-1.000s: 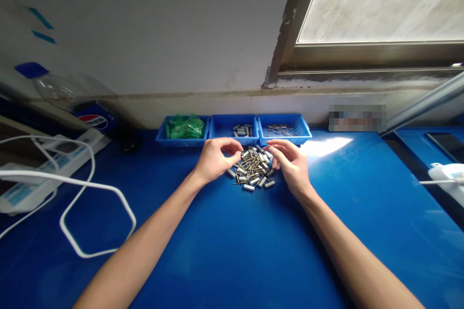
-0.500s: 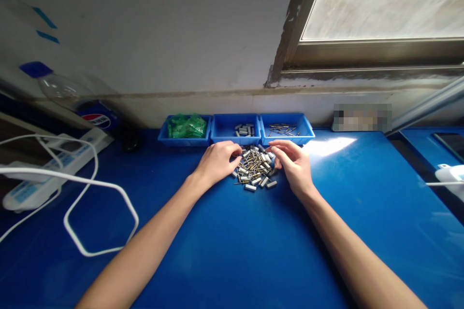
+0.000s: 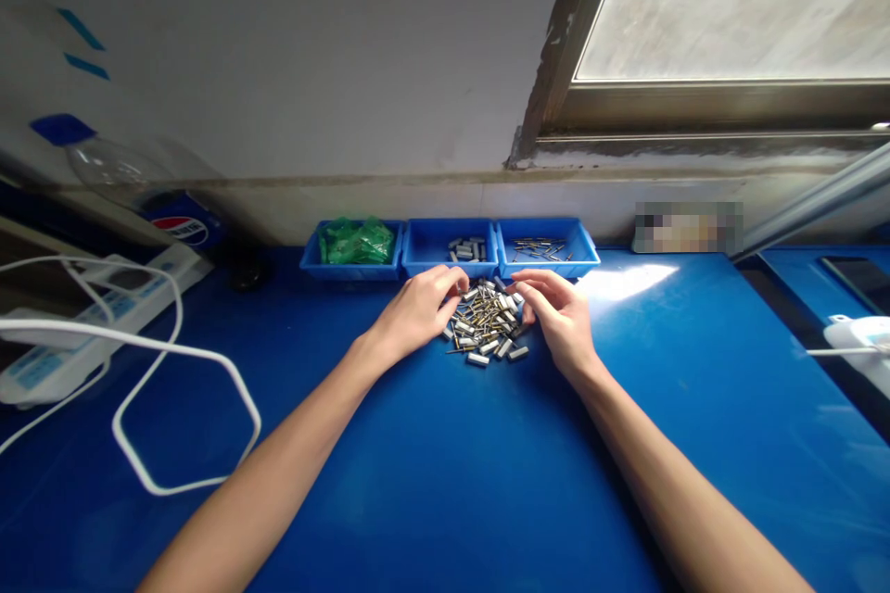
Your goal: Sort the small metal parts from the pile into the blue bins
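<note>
A mixed pile of small parts (image 3: pixel 487 320) lies on the blue table between my hands: short silver hexagonal spacers and slim pins with gold-coloured sections. At the left edge of the pile, my left hand (image 3: pixel 424 308) has curled fingers with the thumb close to them. My right hand (image 3: pixel 560 310) rests at the opposite edge, its thumb and index finger close together by the spacers. Whatever either hand pinches is too small to make out. One loose spacer (image 3: pixel 477 359) lies at the near side of the pile.
Behind the pile, three blue bins stand in a row: one with green plastic bags (image 3: pixel 358 243), one with spacers (image 3: pixel 467 249), one with pins (image 3: pixel 542 248). To the left are a white cable (image 3: pixel 222 357), a power strip (image 3: pixel 42 361) and a bottle (image 3: pixel 184 224). A phone (image 3: pixel 858 283) lies at right.
The whole view has shifted slightly, with things appearing a little further left. Both hands stay at the edges of the pile with only slight finger movement.
</note>
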Available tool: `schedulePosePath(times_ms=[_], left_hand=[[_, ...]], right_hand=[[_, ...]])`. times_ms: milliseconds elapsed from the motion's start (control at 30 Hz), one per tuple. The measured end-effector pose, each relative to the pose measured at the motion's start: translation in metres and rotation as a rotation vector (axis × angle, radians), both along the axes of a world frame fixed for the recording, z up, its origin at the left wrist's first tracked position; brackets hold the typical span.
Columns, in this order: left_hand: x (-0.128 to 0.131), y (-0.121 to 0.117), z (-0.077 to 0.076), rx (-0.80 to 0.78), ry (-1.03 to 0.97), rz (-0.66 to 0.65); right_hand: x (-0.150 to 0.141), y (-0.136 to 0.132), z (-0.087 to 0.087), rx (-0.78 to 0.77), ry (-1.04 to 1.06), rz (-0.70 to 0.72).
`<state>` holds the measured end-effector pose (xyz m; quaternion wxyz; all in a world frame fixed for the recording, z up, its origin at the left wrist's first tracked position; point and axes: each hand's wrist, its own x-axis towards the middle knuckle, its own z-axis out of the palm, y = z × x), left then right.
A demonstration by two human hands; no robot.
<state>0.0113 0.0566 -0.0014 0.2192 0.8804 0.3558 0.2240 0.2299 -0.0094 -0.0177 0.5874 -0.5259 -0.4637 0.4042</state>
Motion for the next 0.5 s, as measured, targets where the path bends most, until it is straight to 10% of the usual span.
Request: schedulePosePath(times_ms=[500], left_hand=[[0.007,-0.012,0.011,0.111,-0.308,-0.031]], right_hand=[[-0.002,-0.004,-0.006,-0.058,-0.064,0.191]])
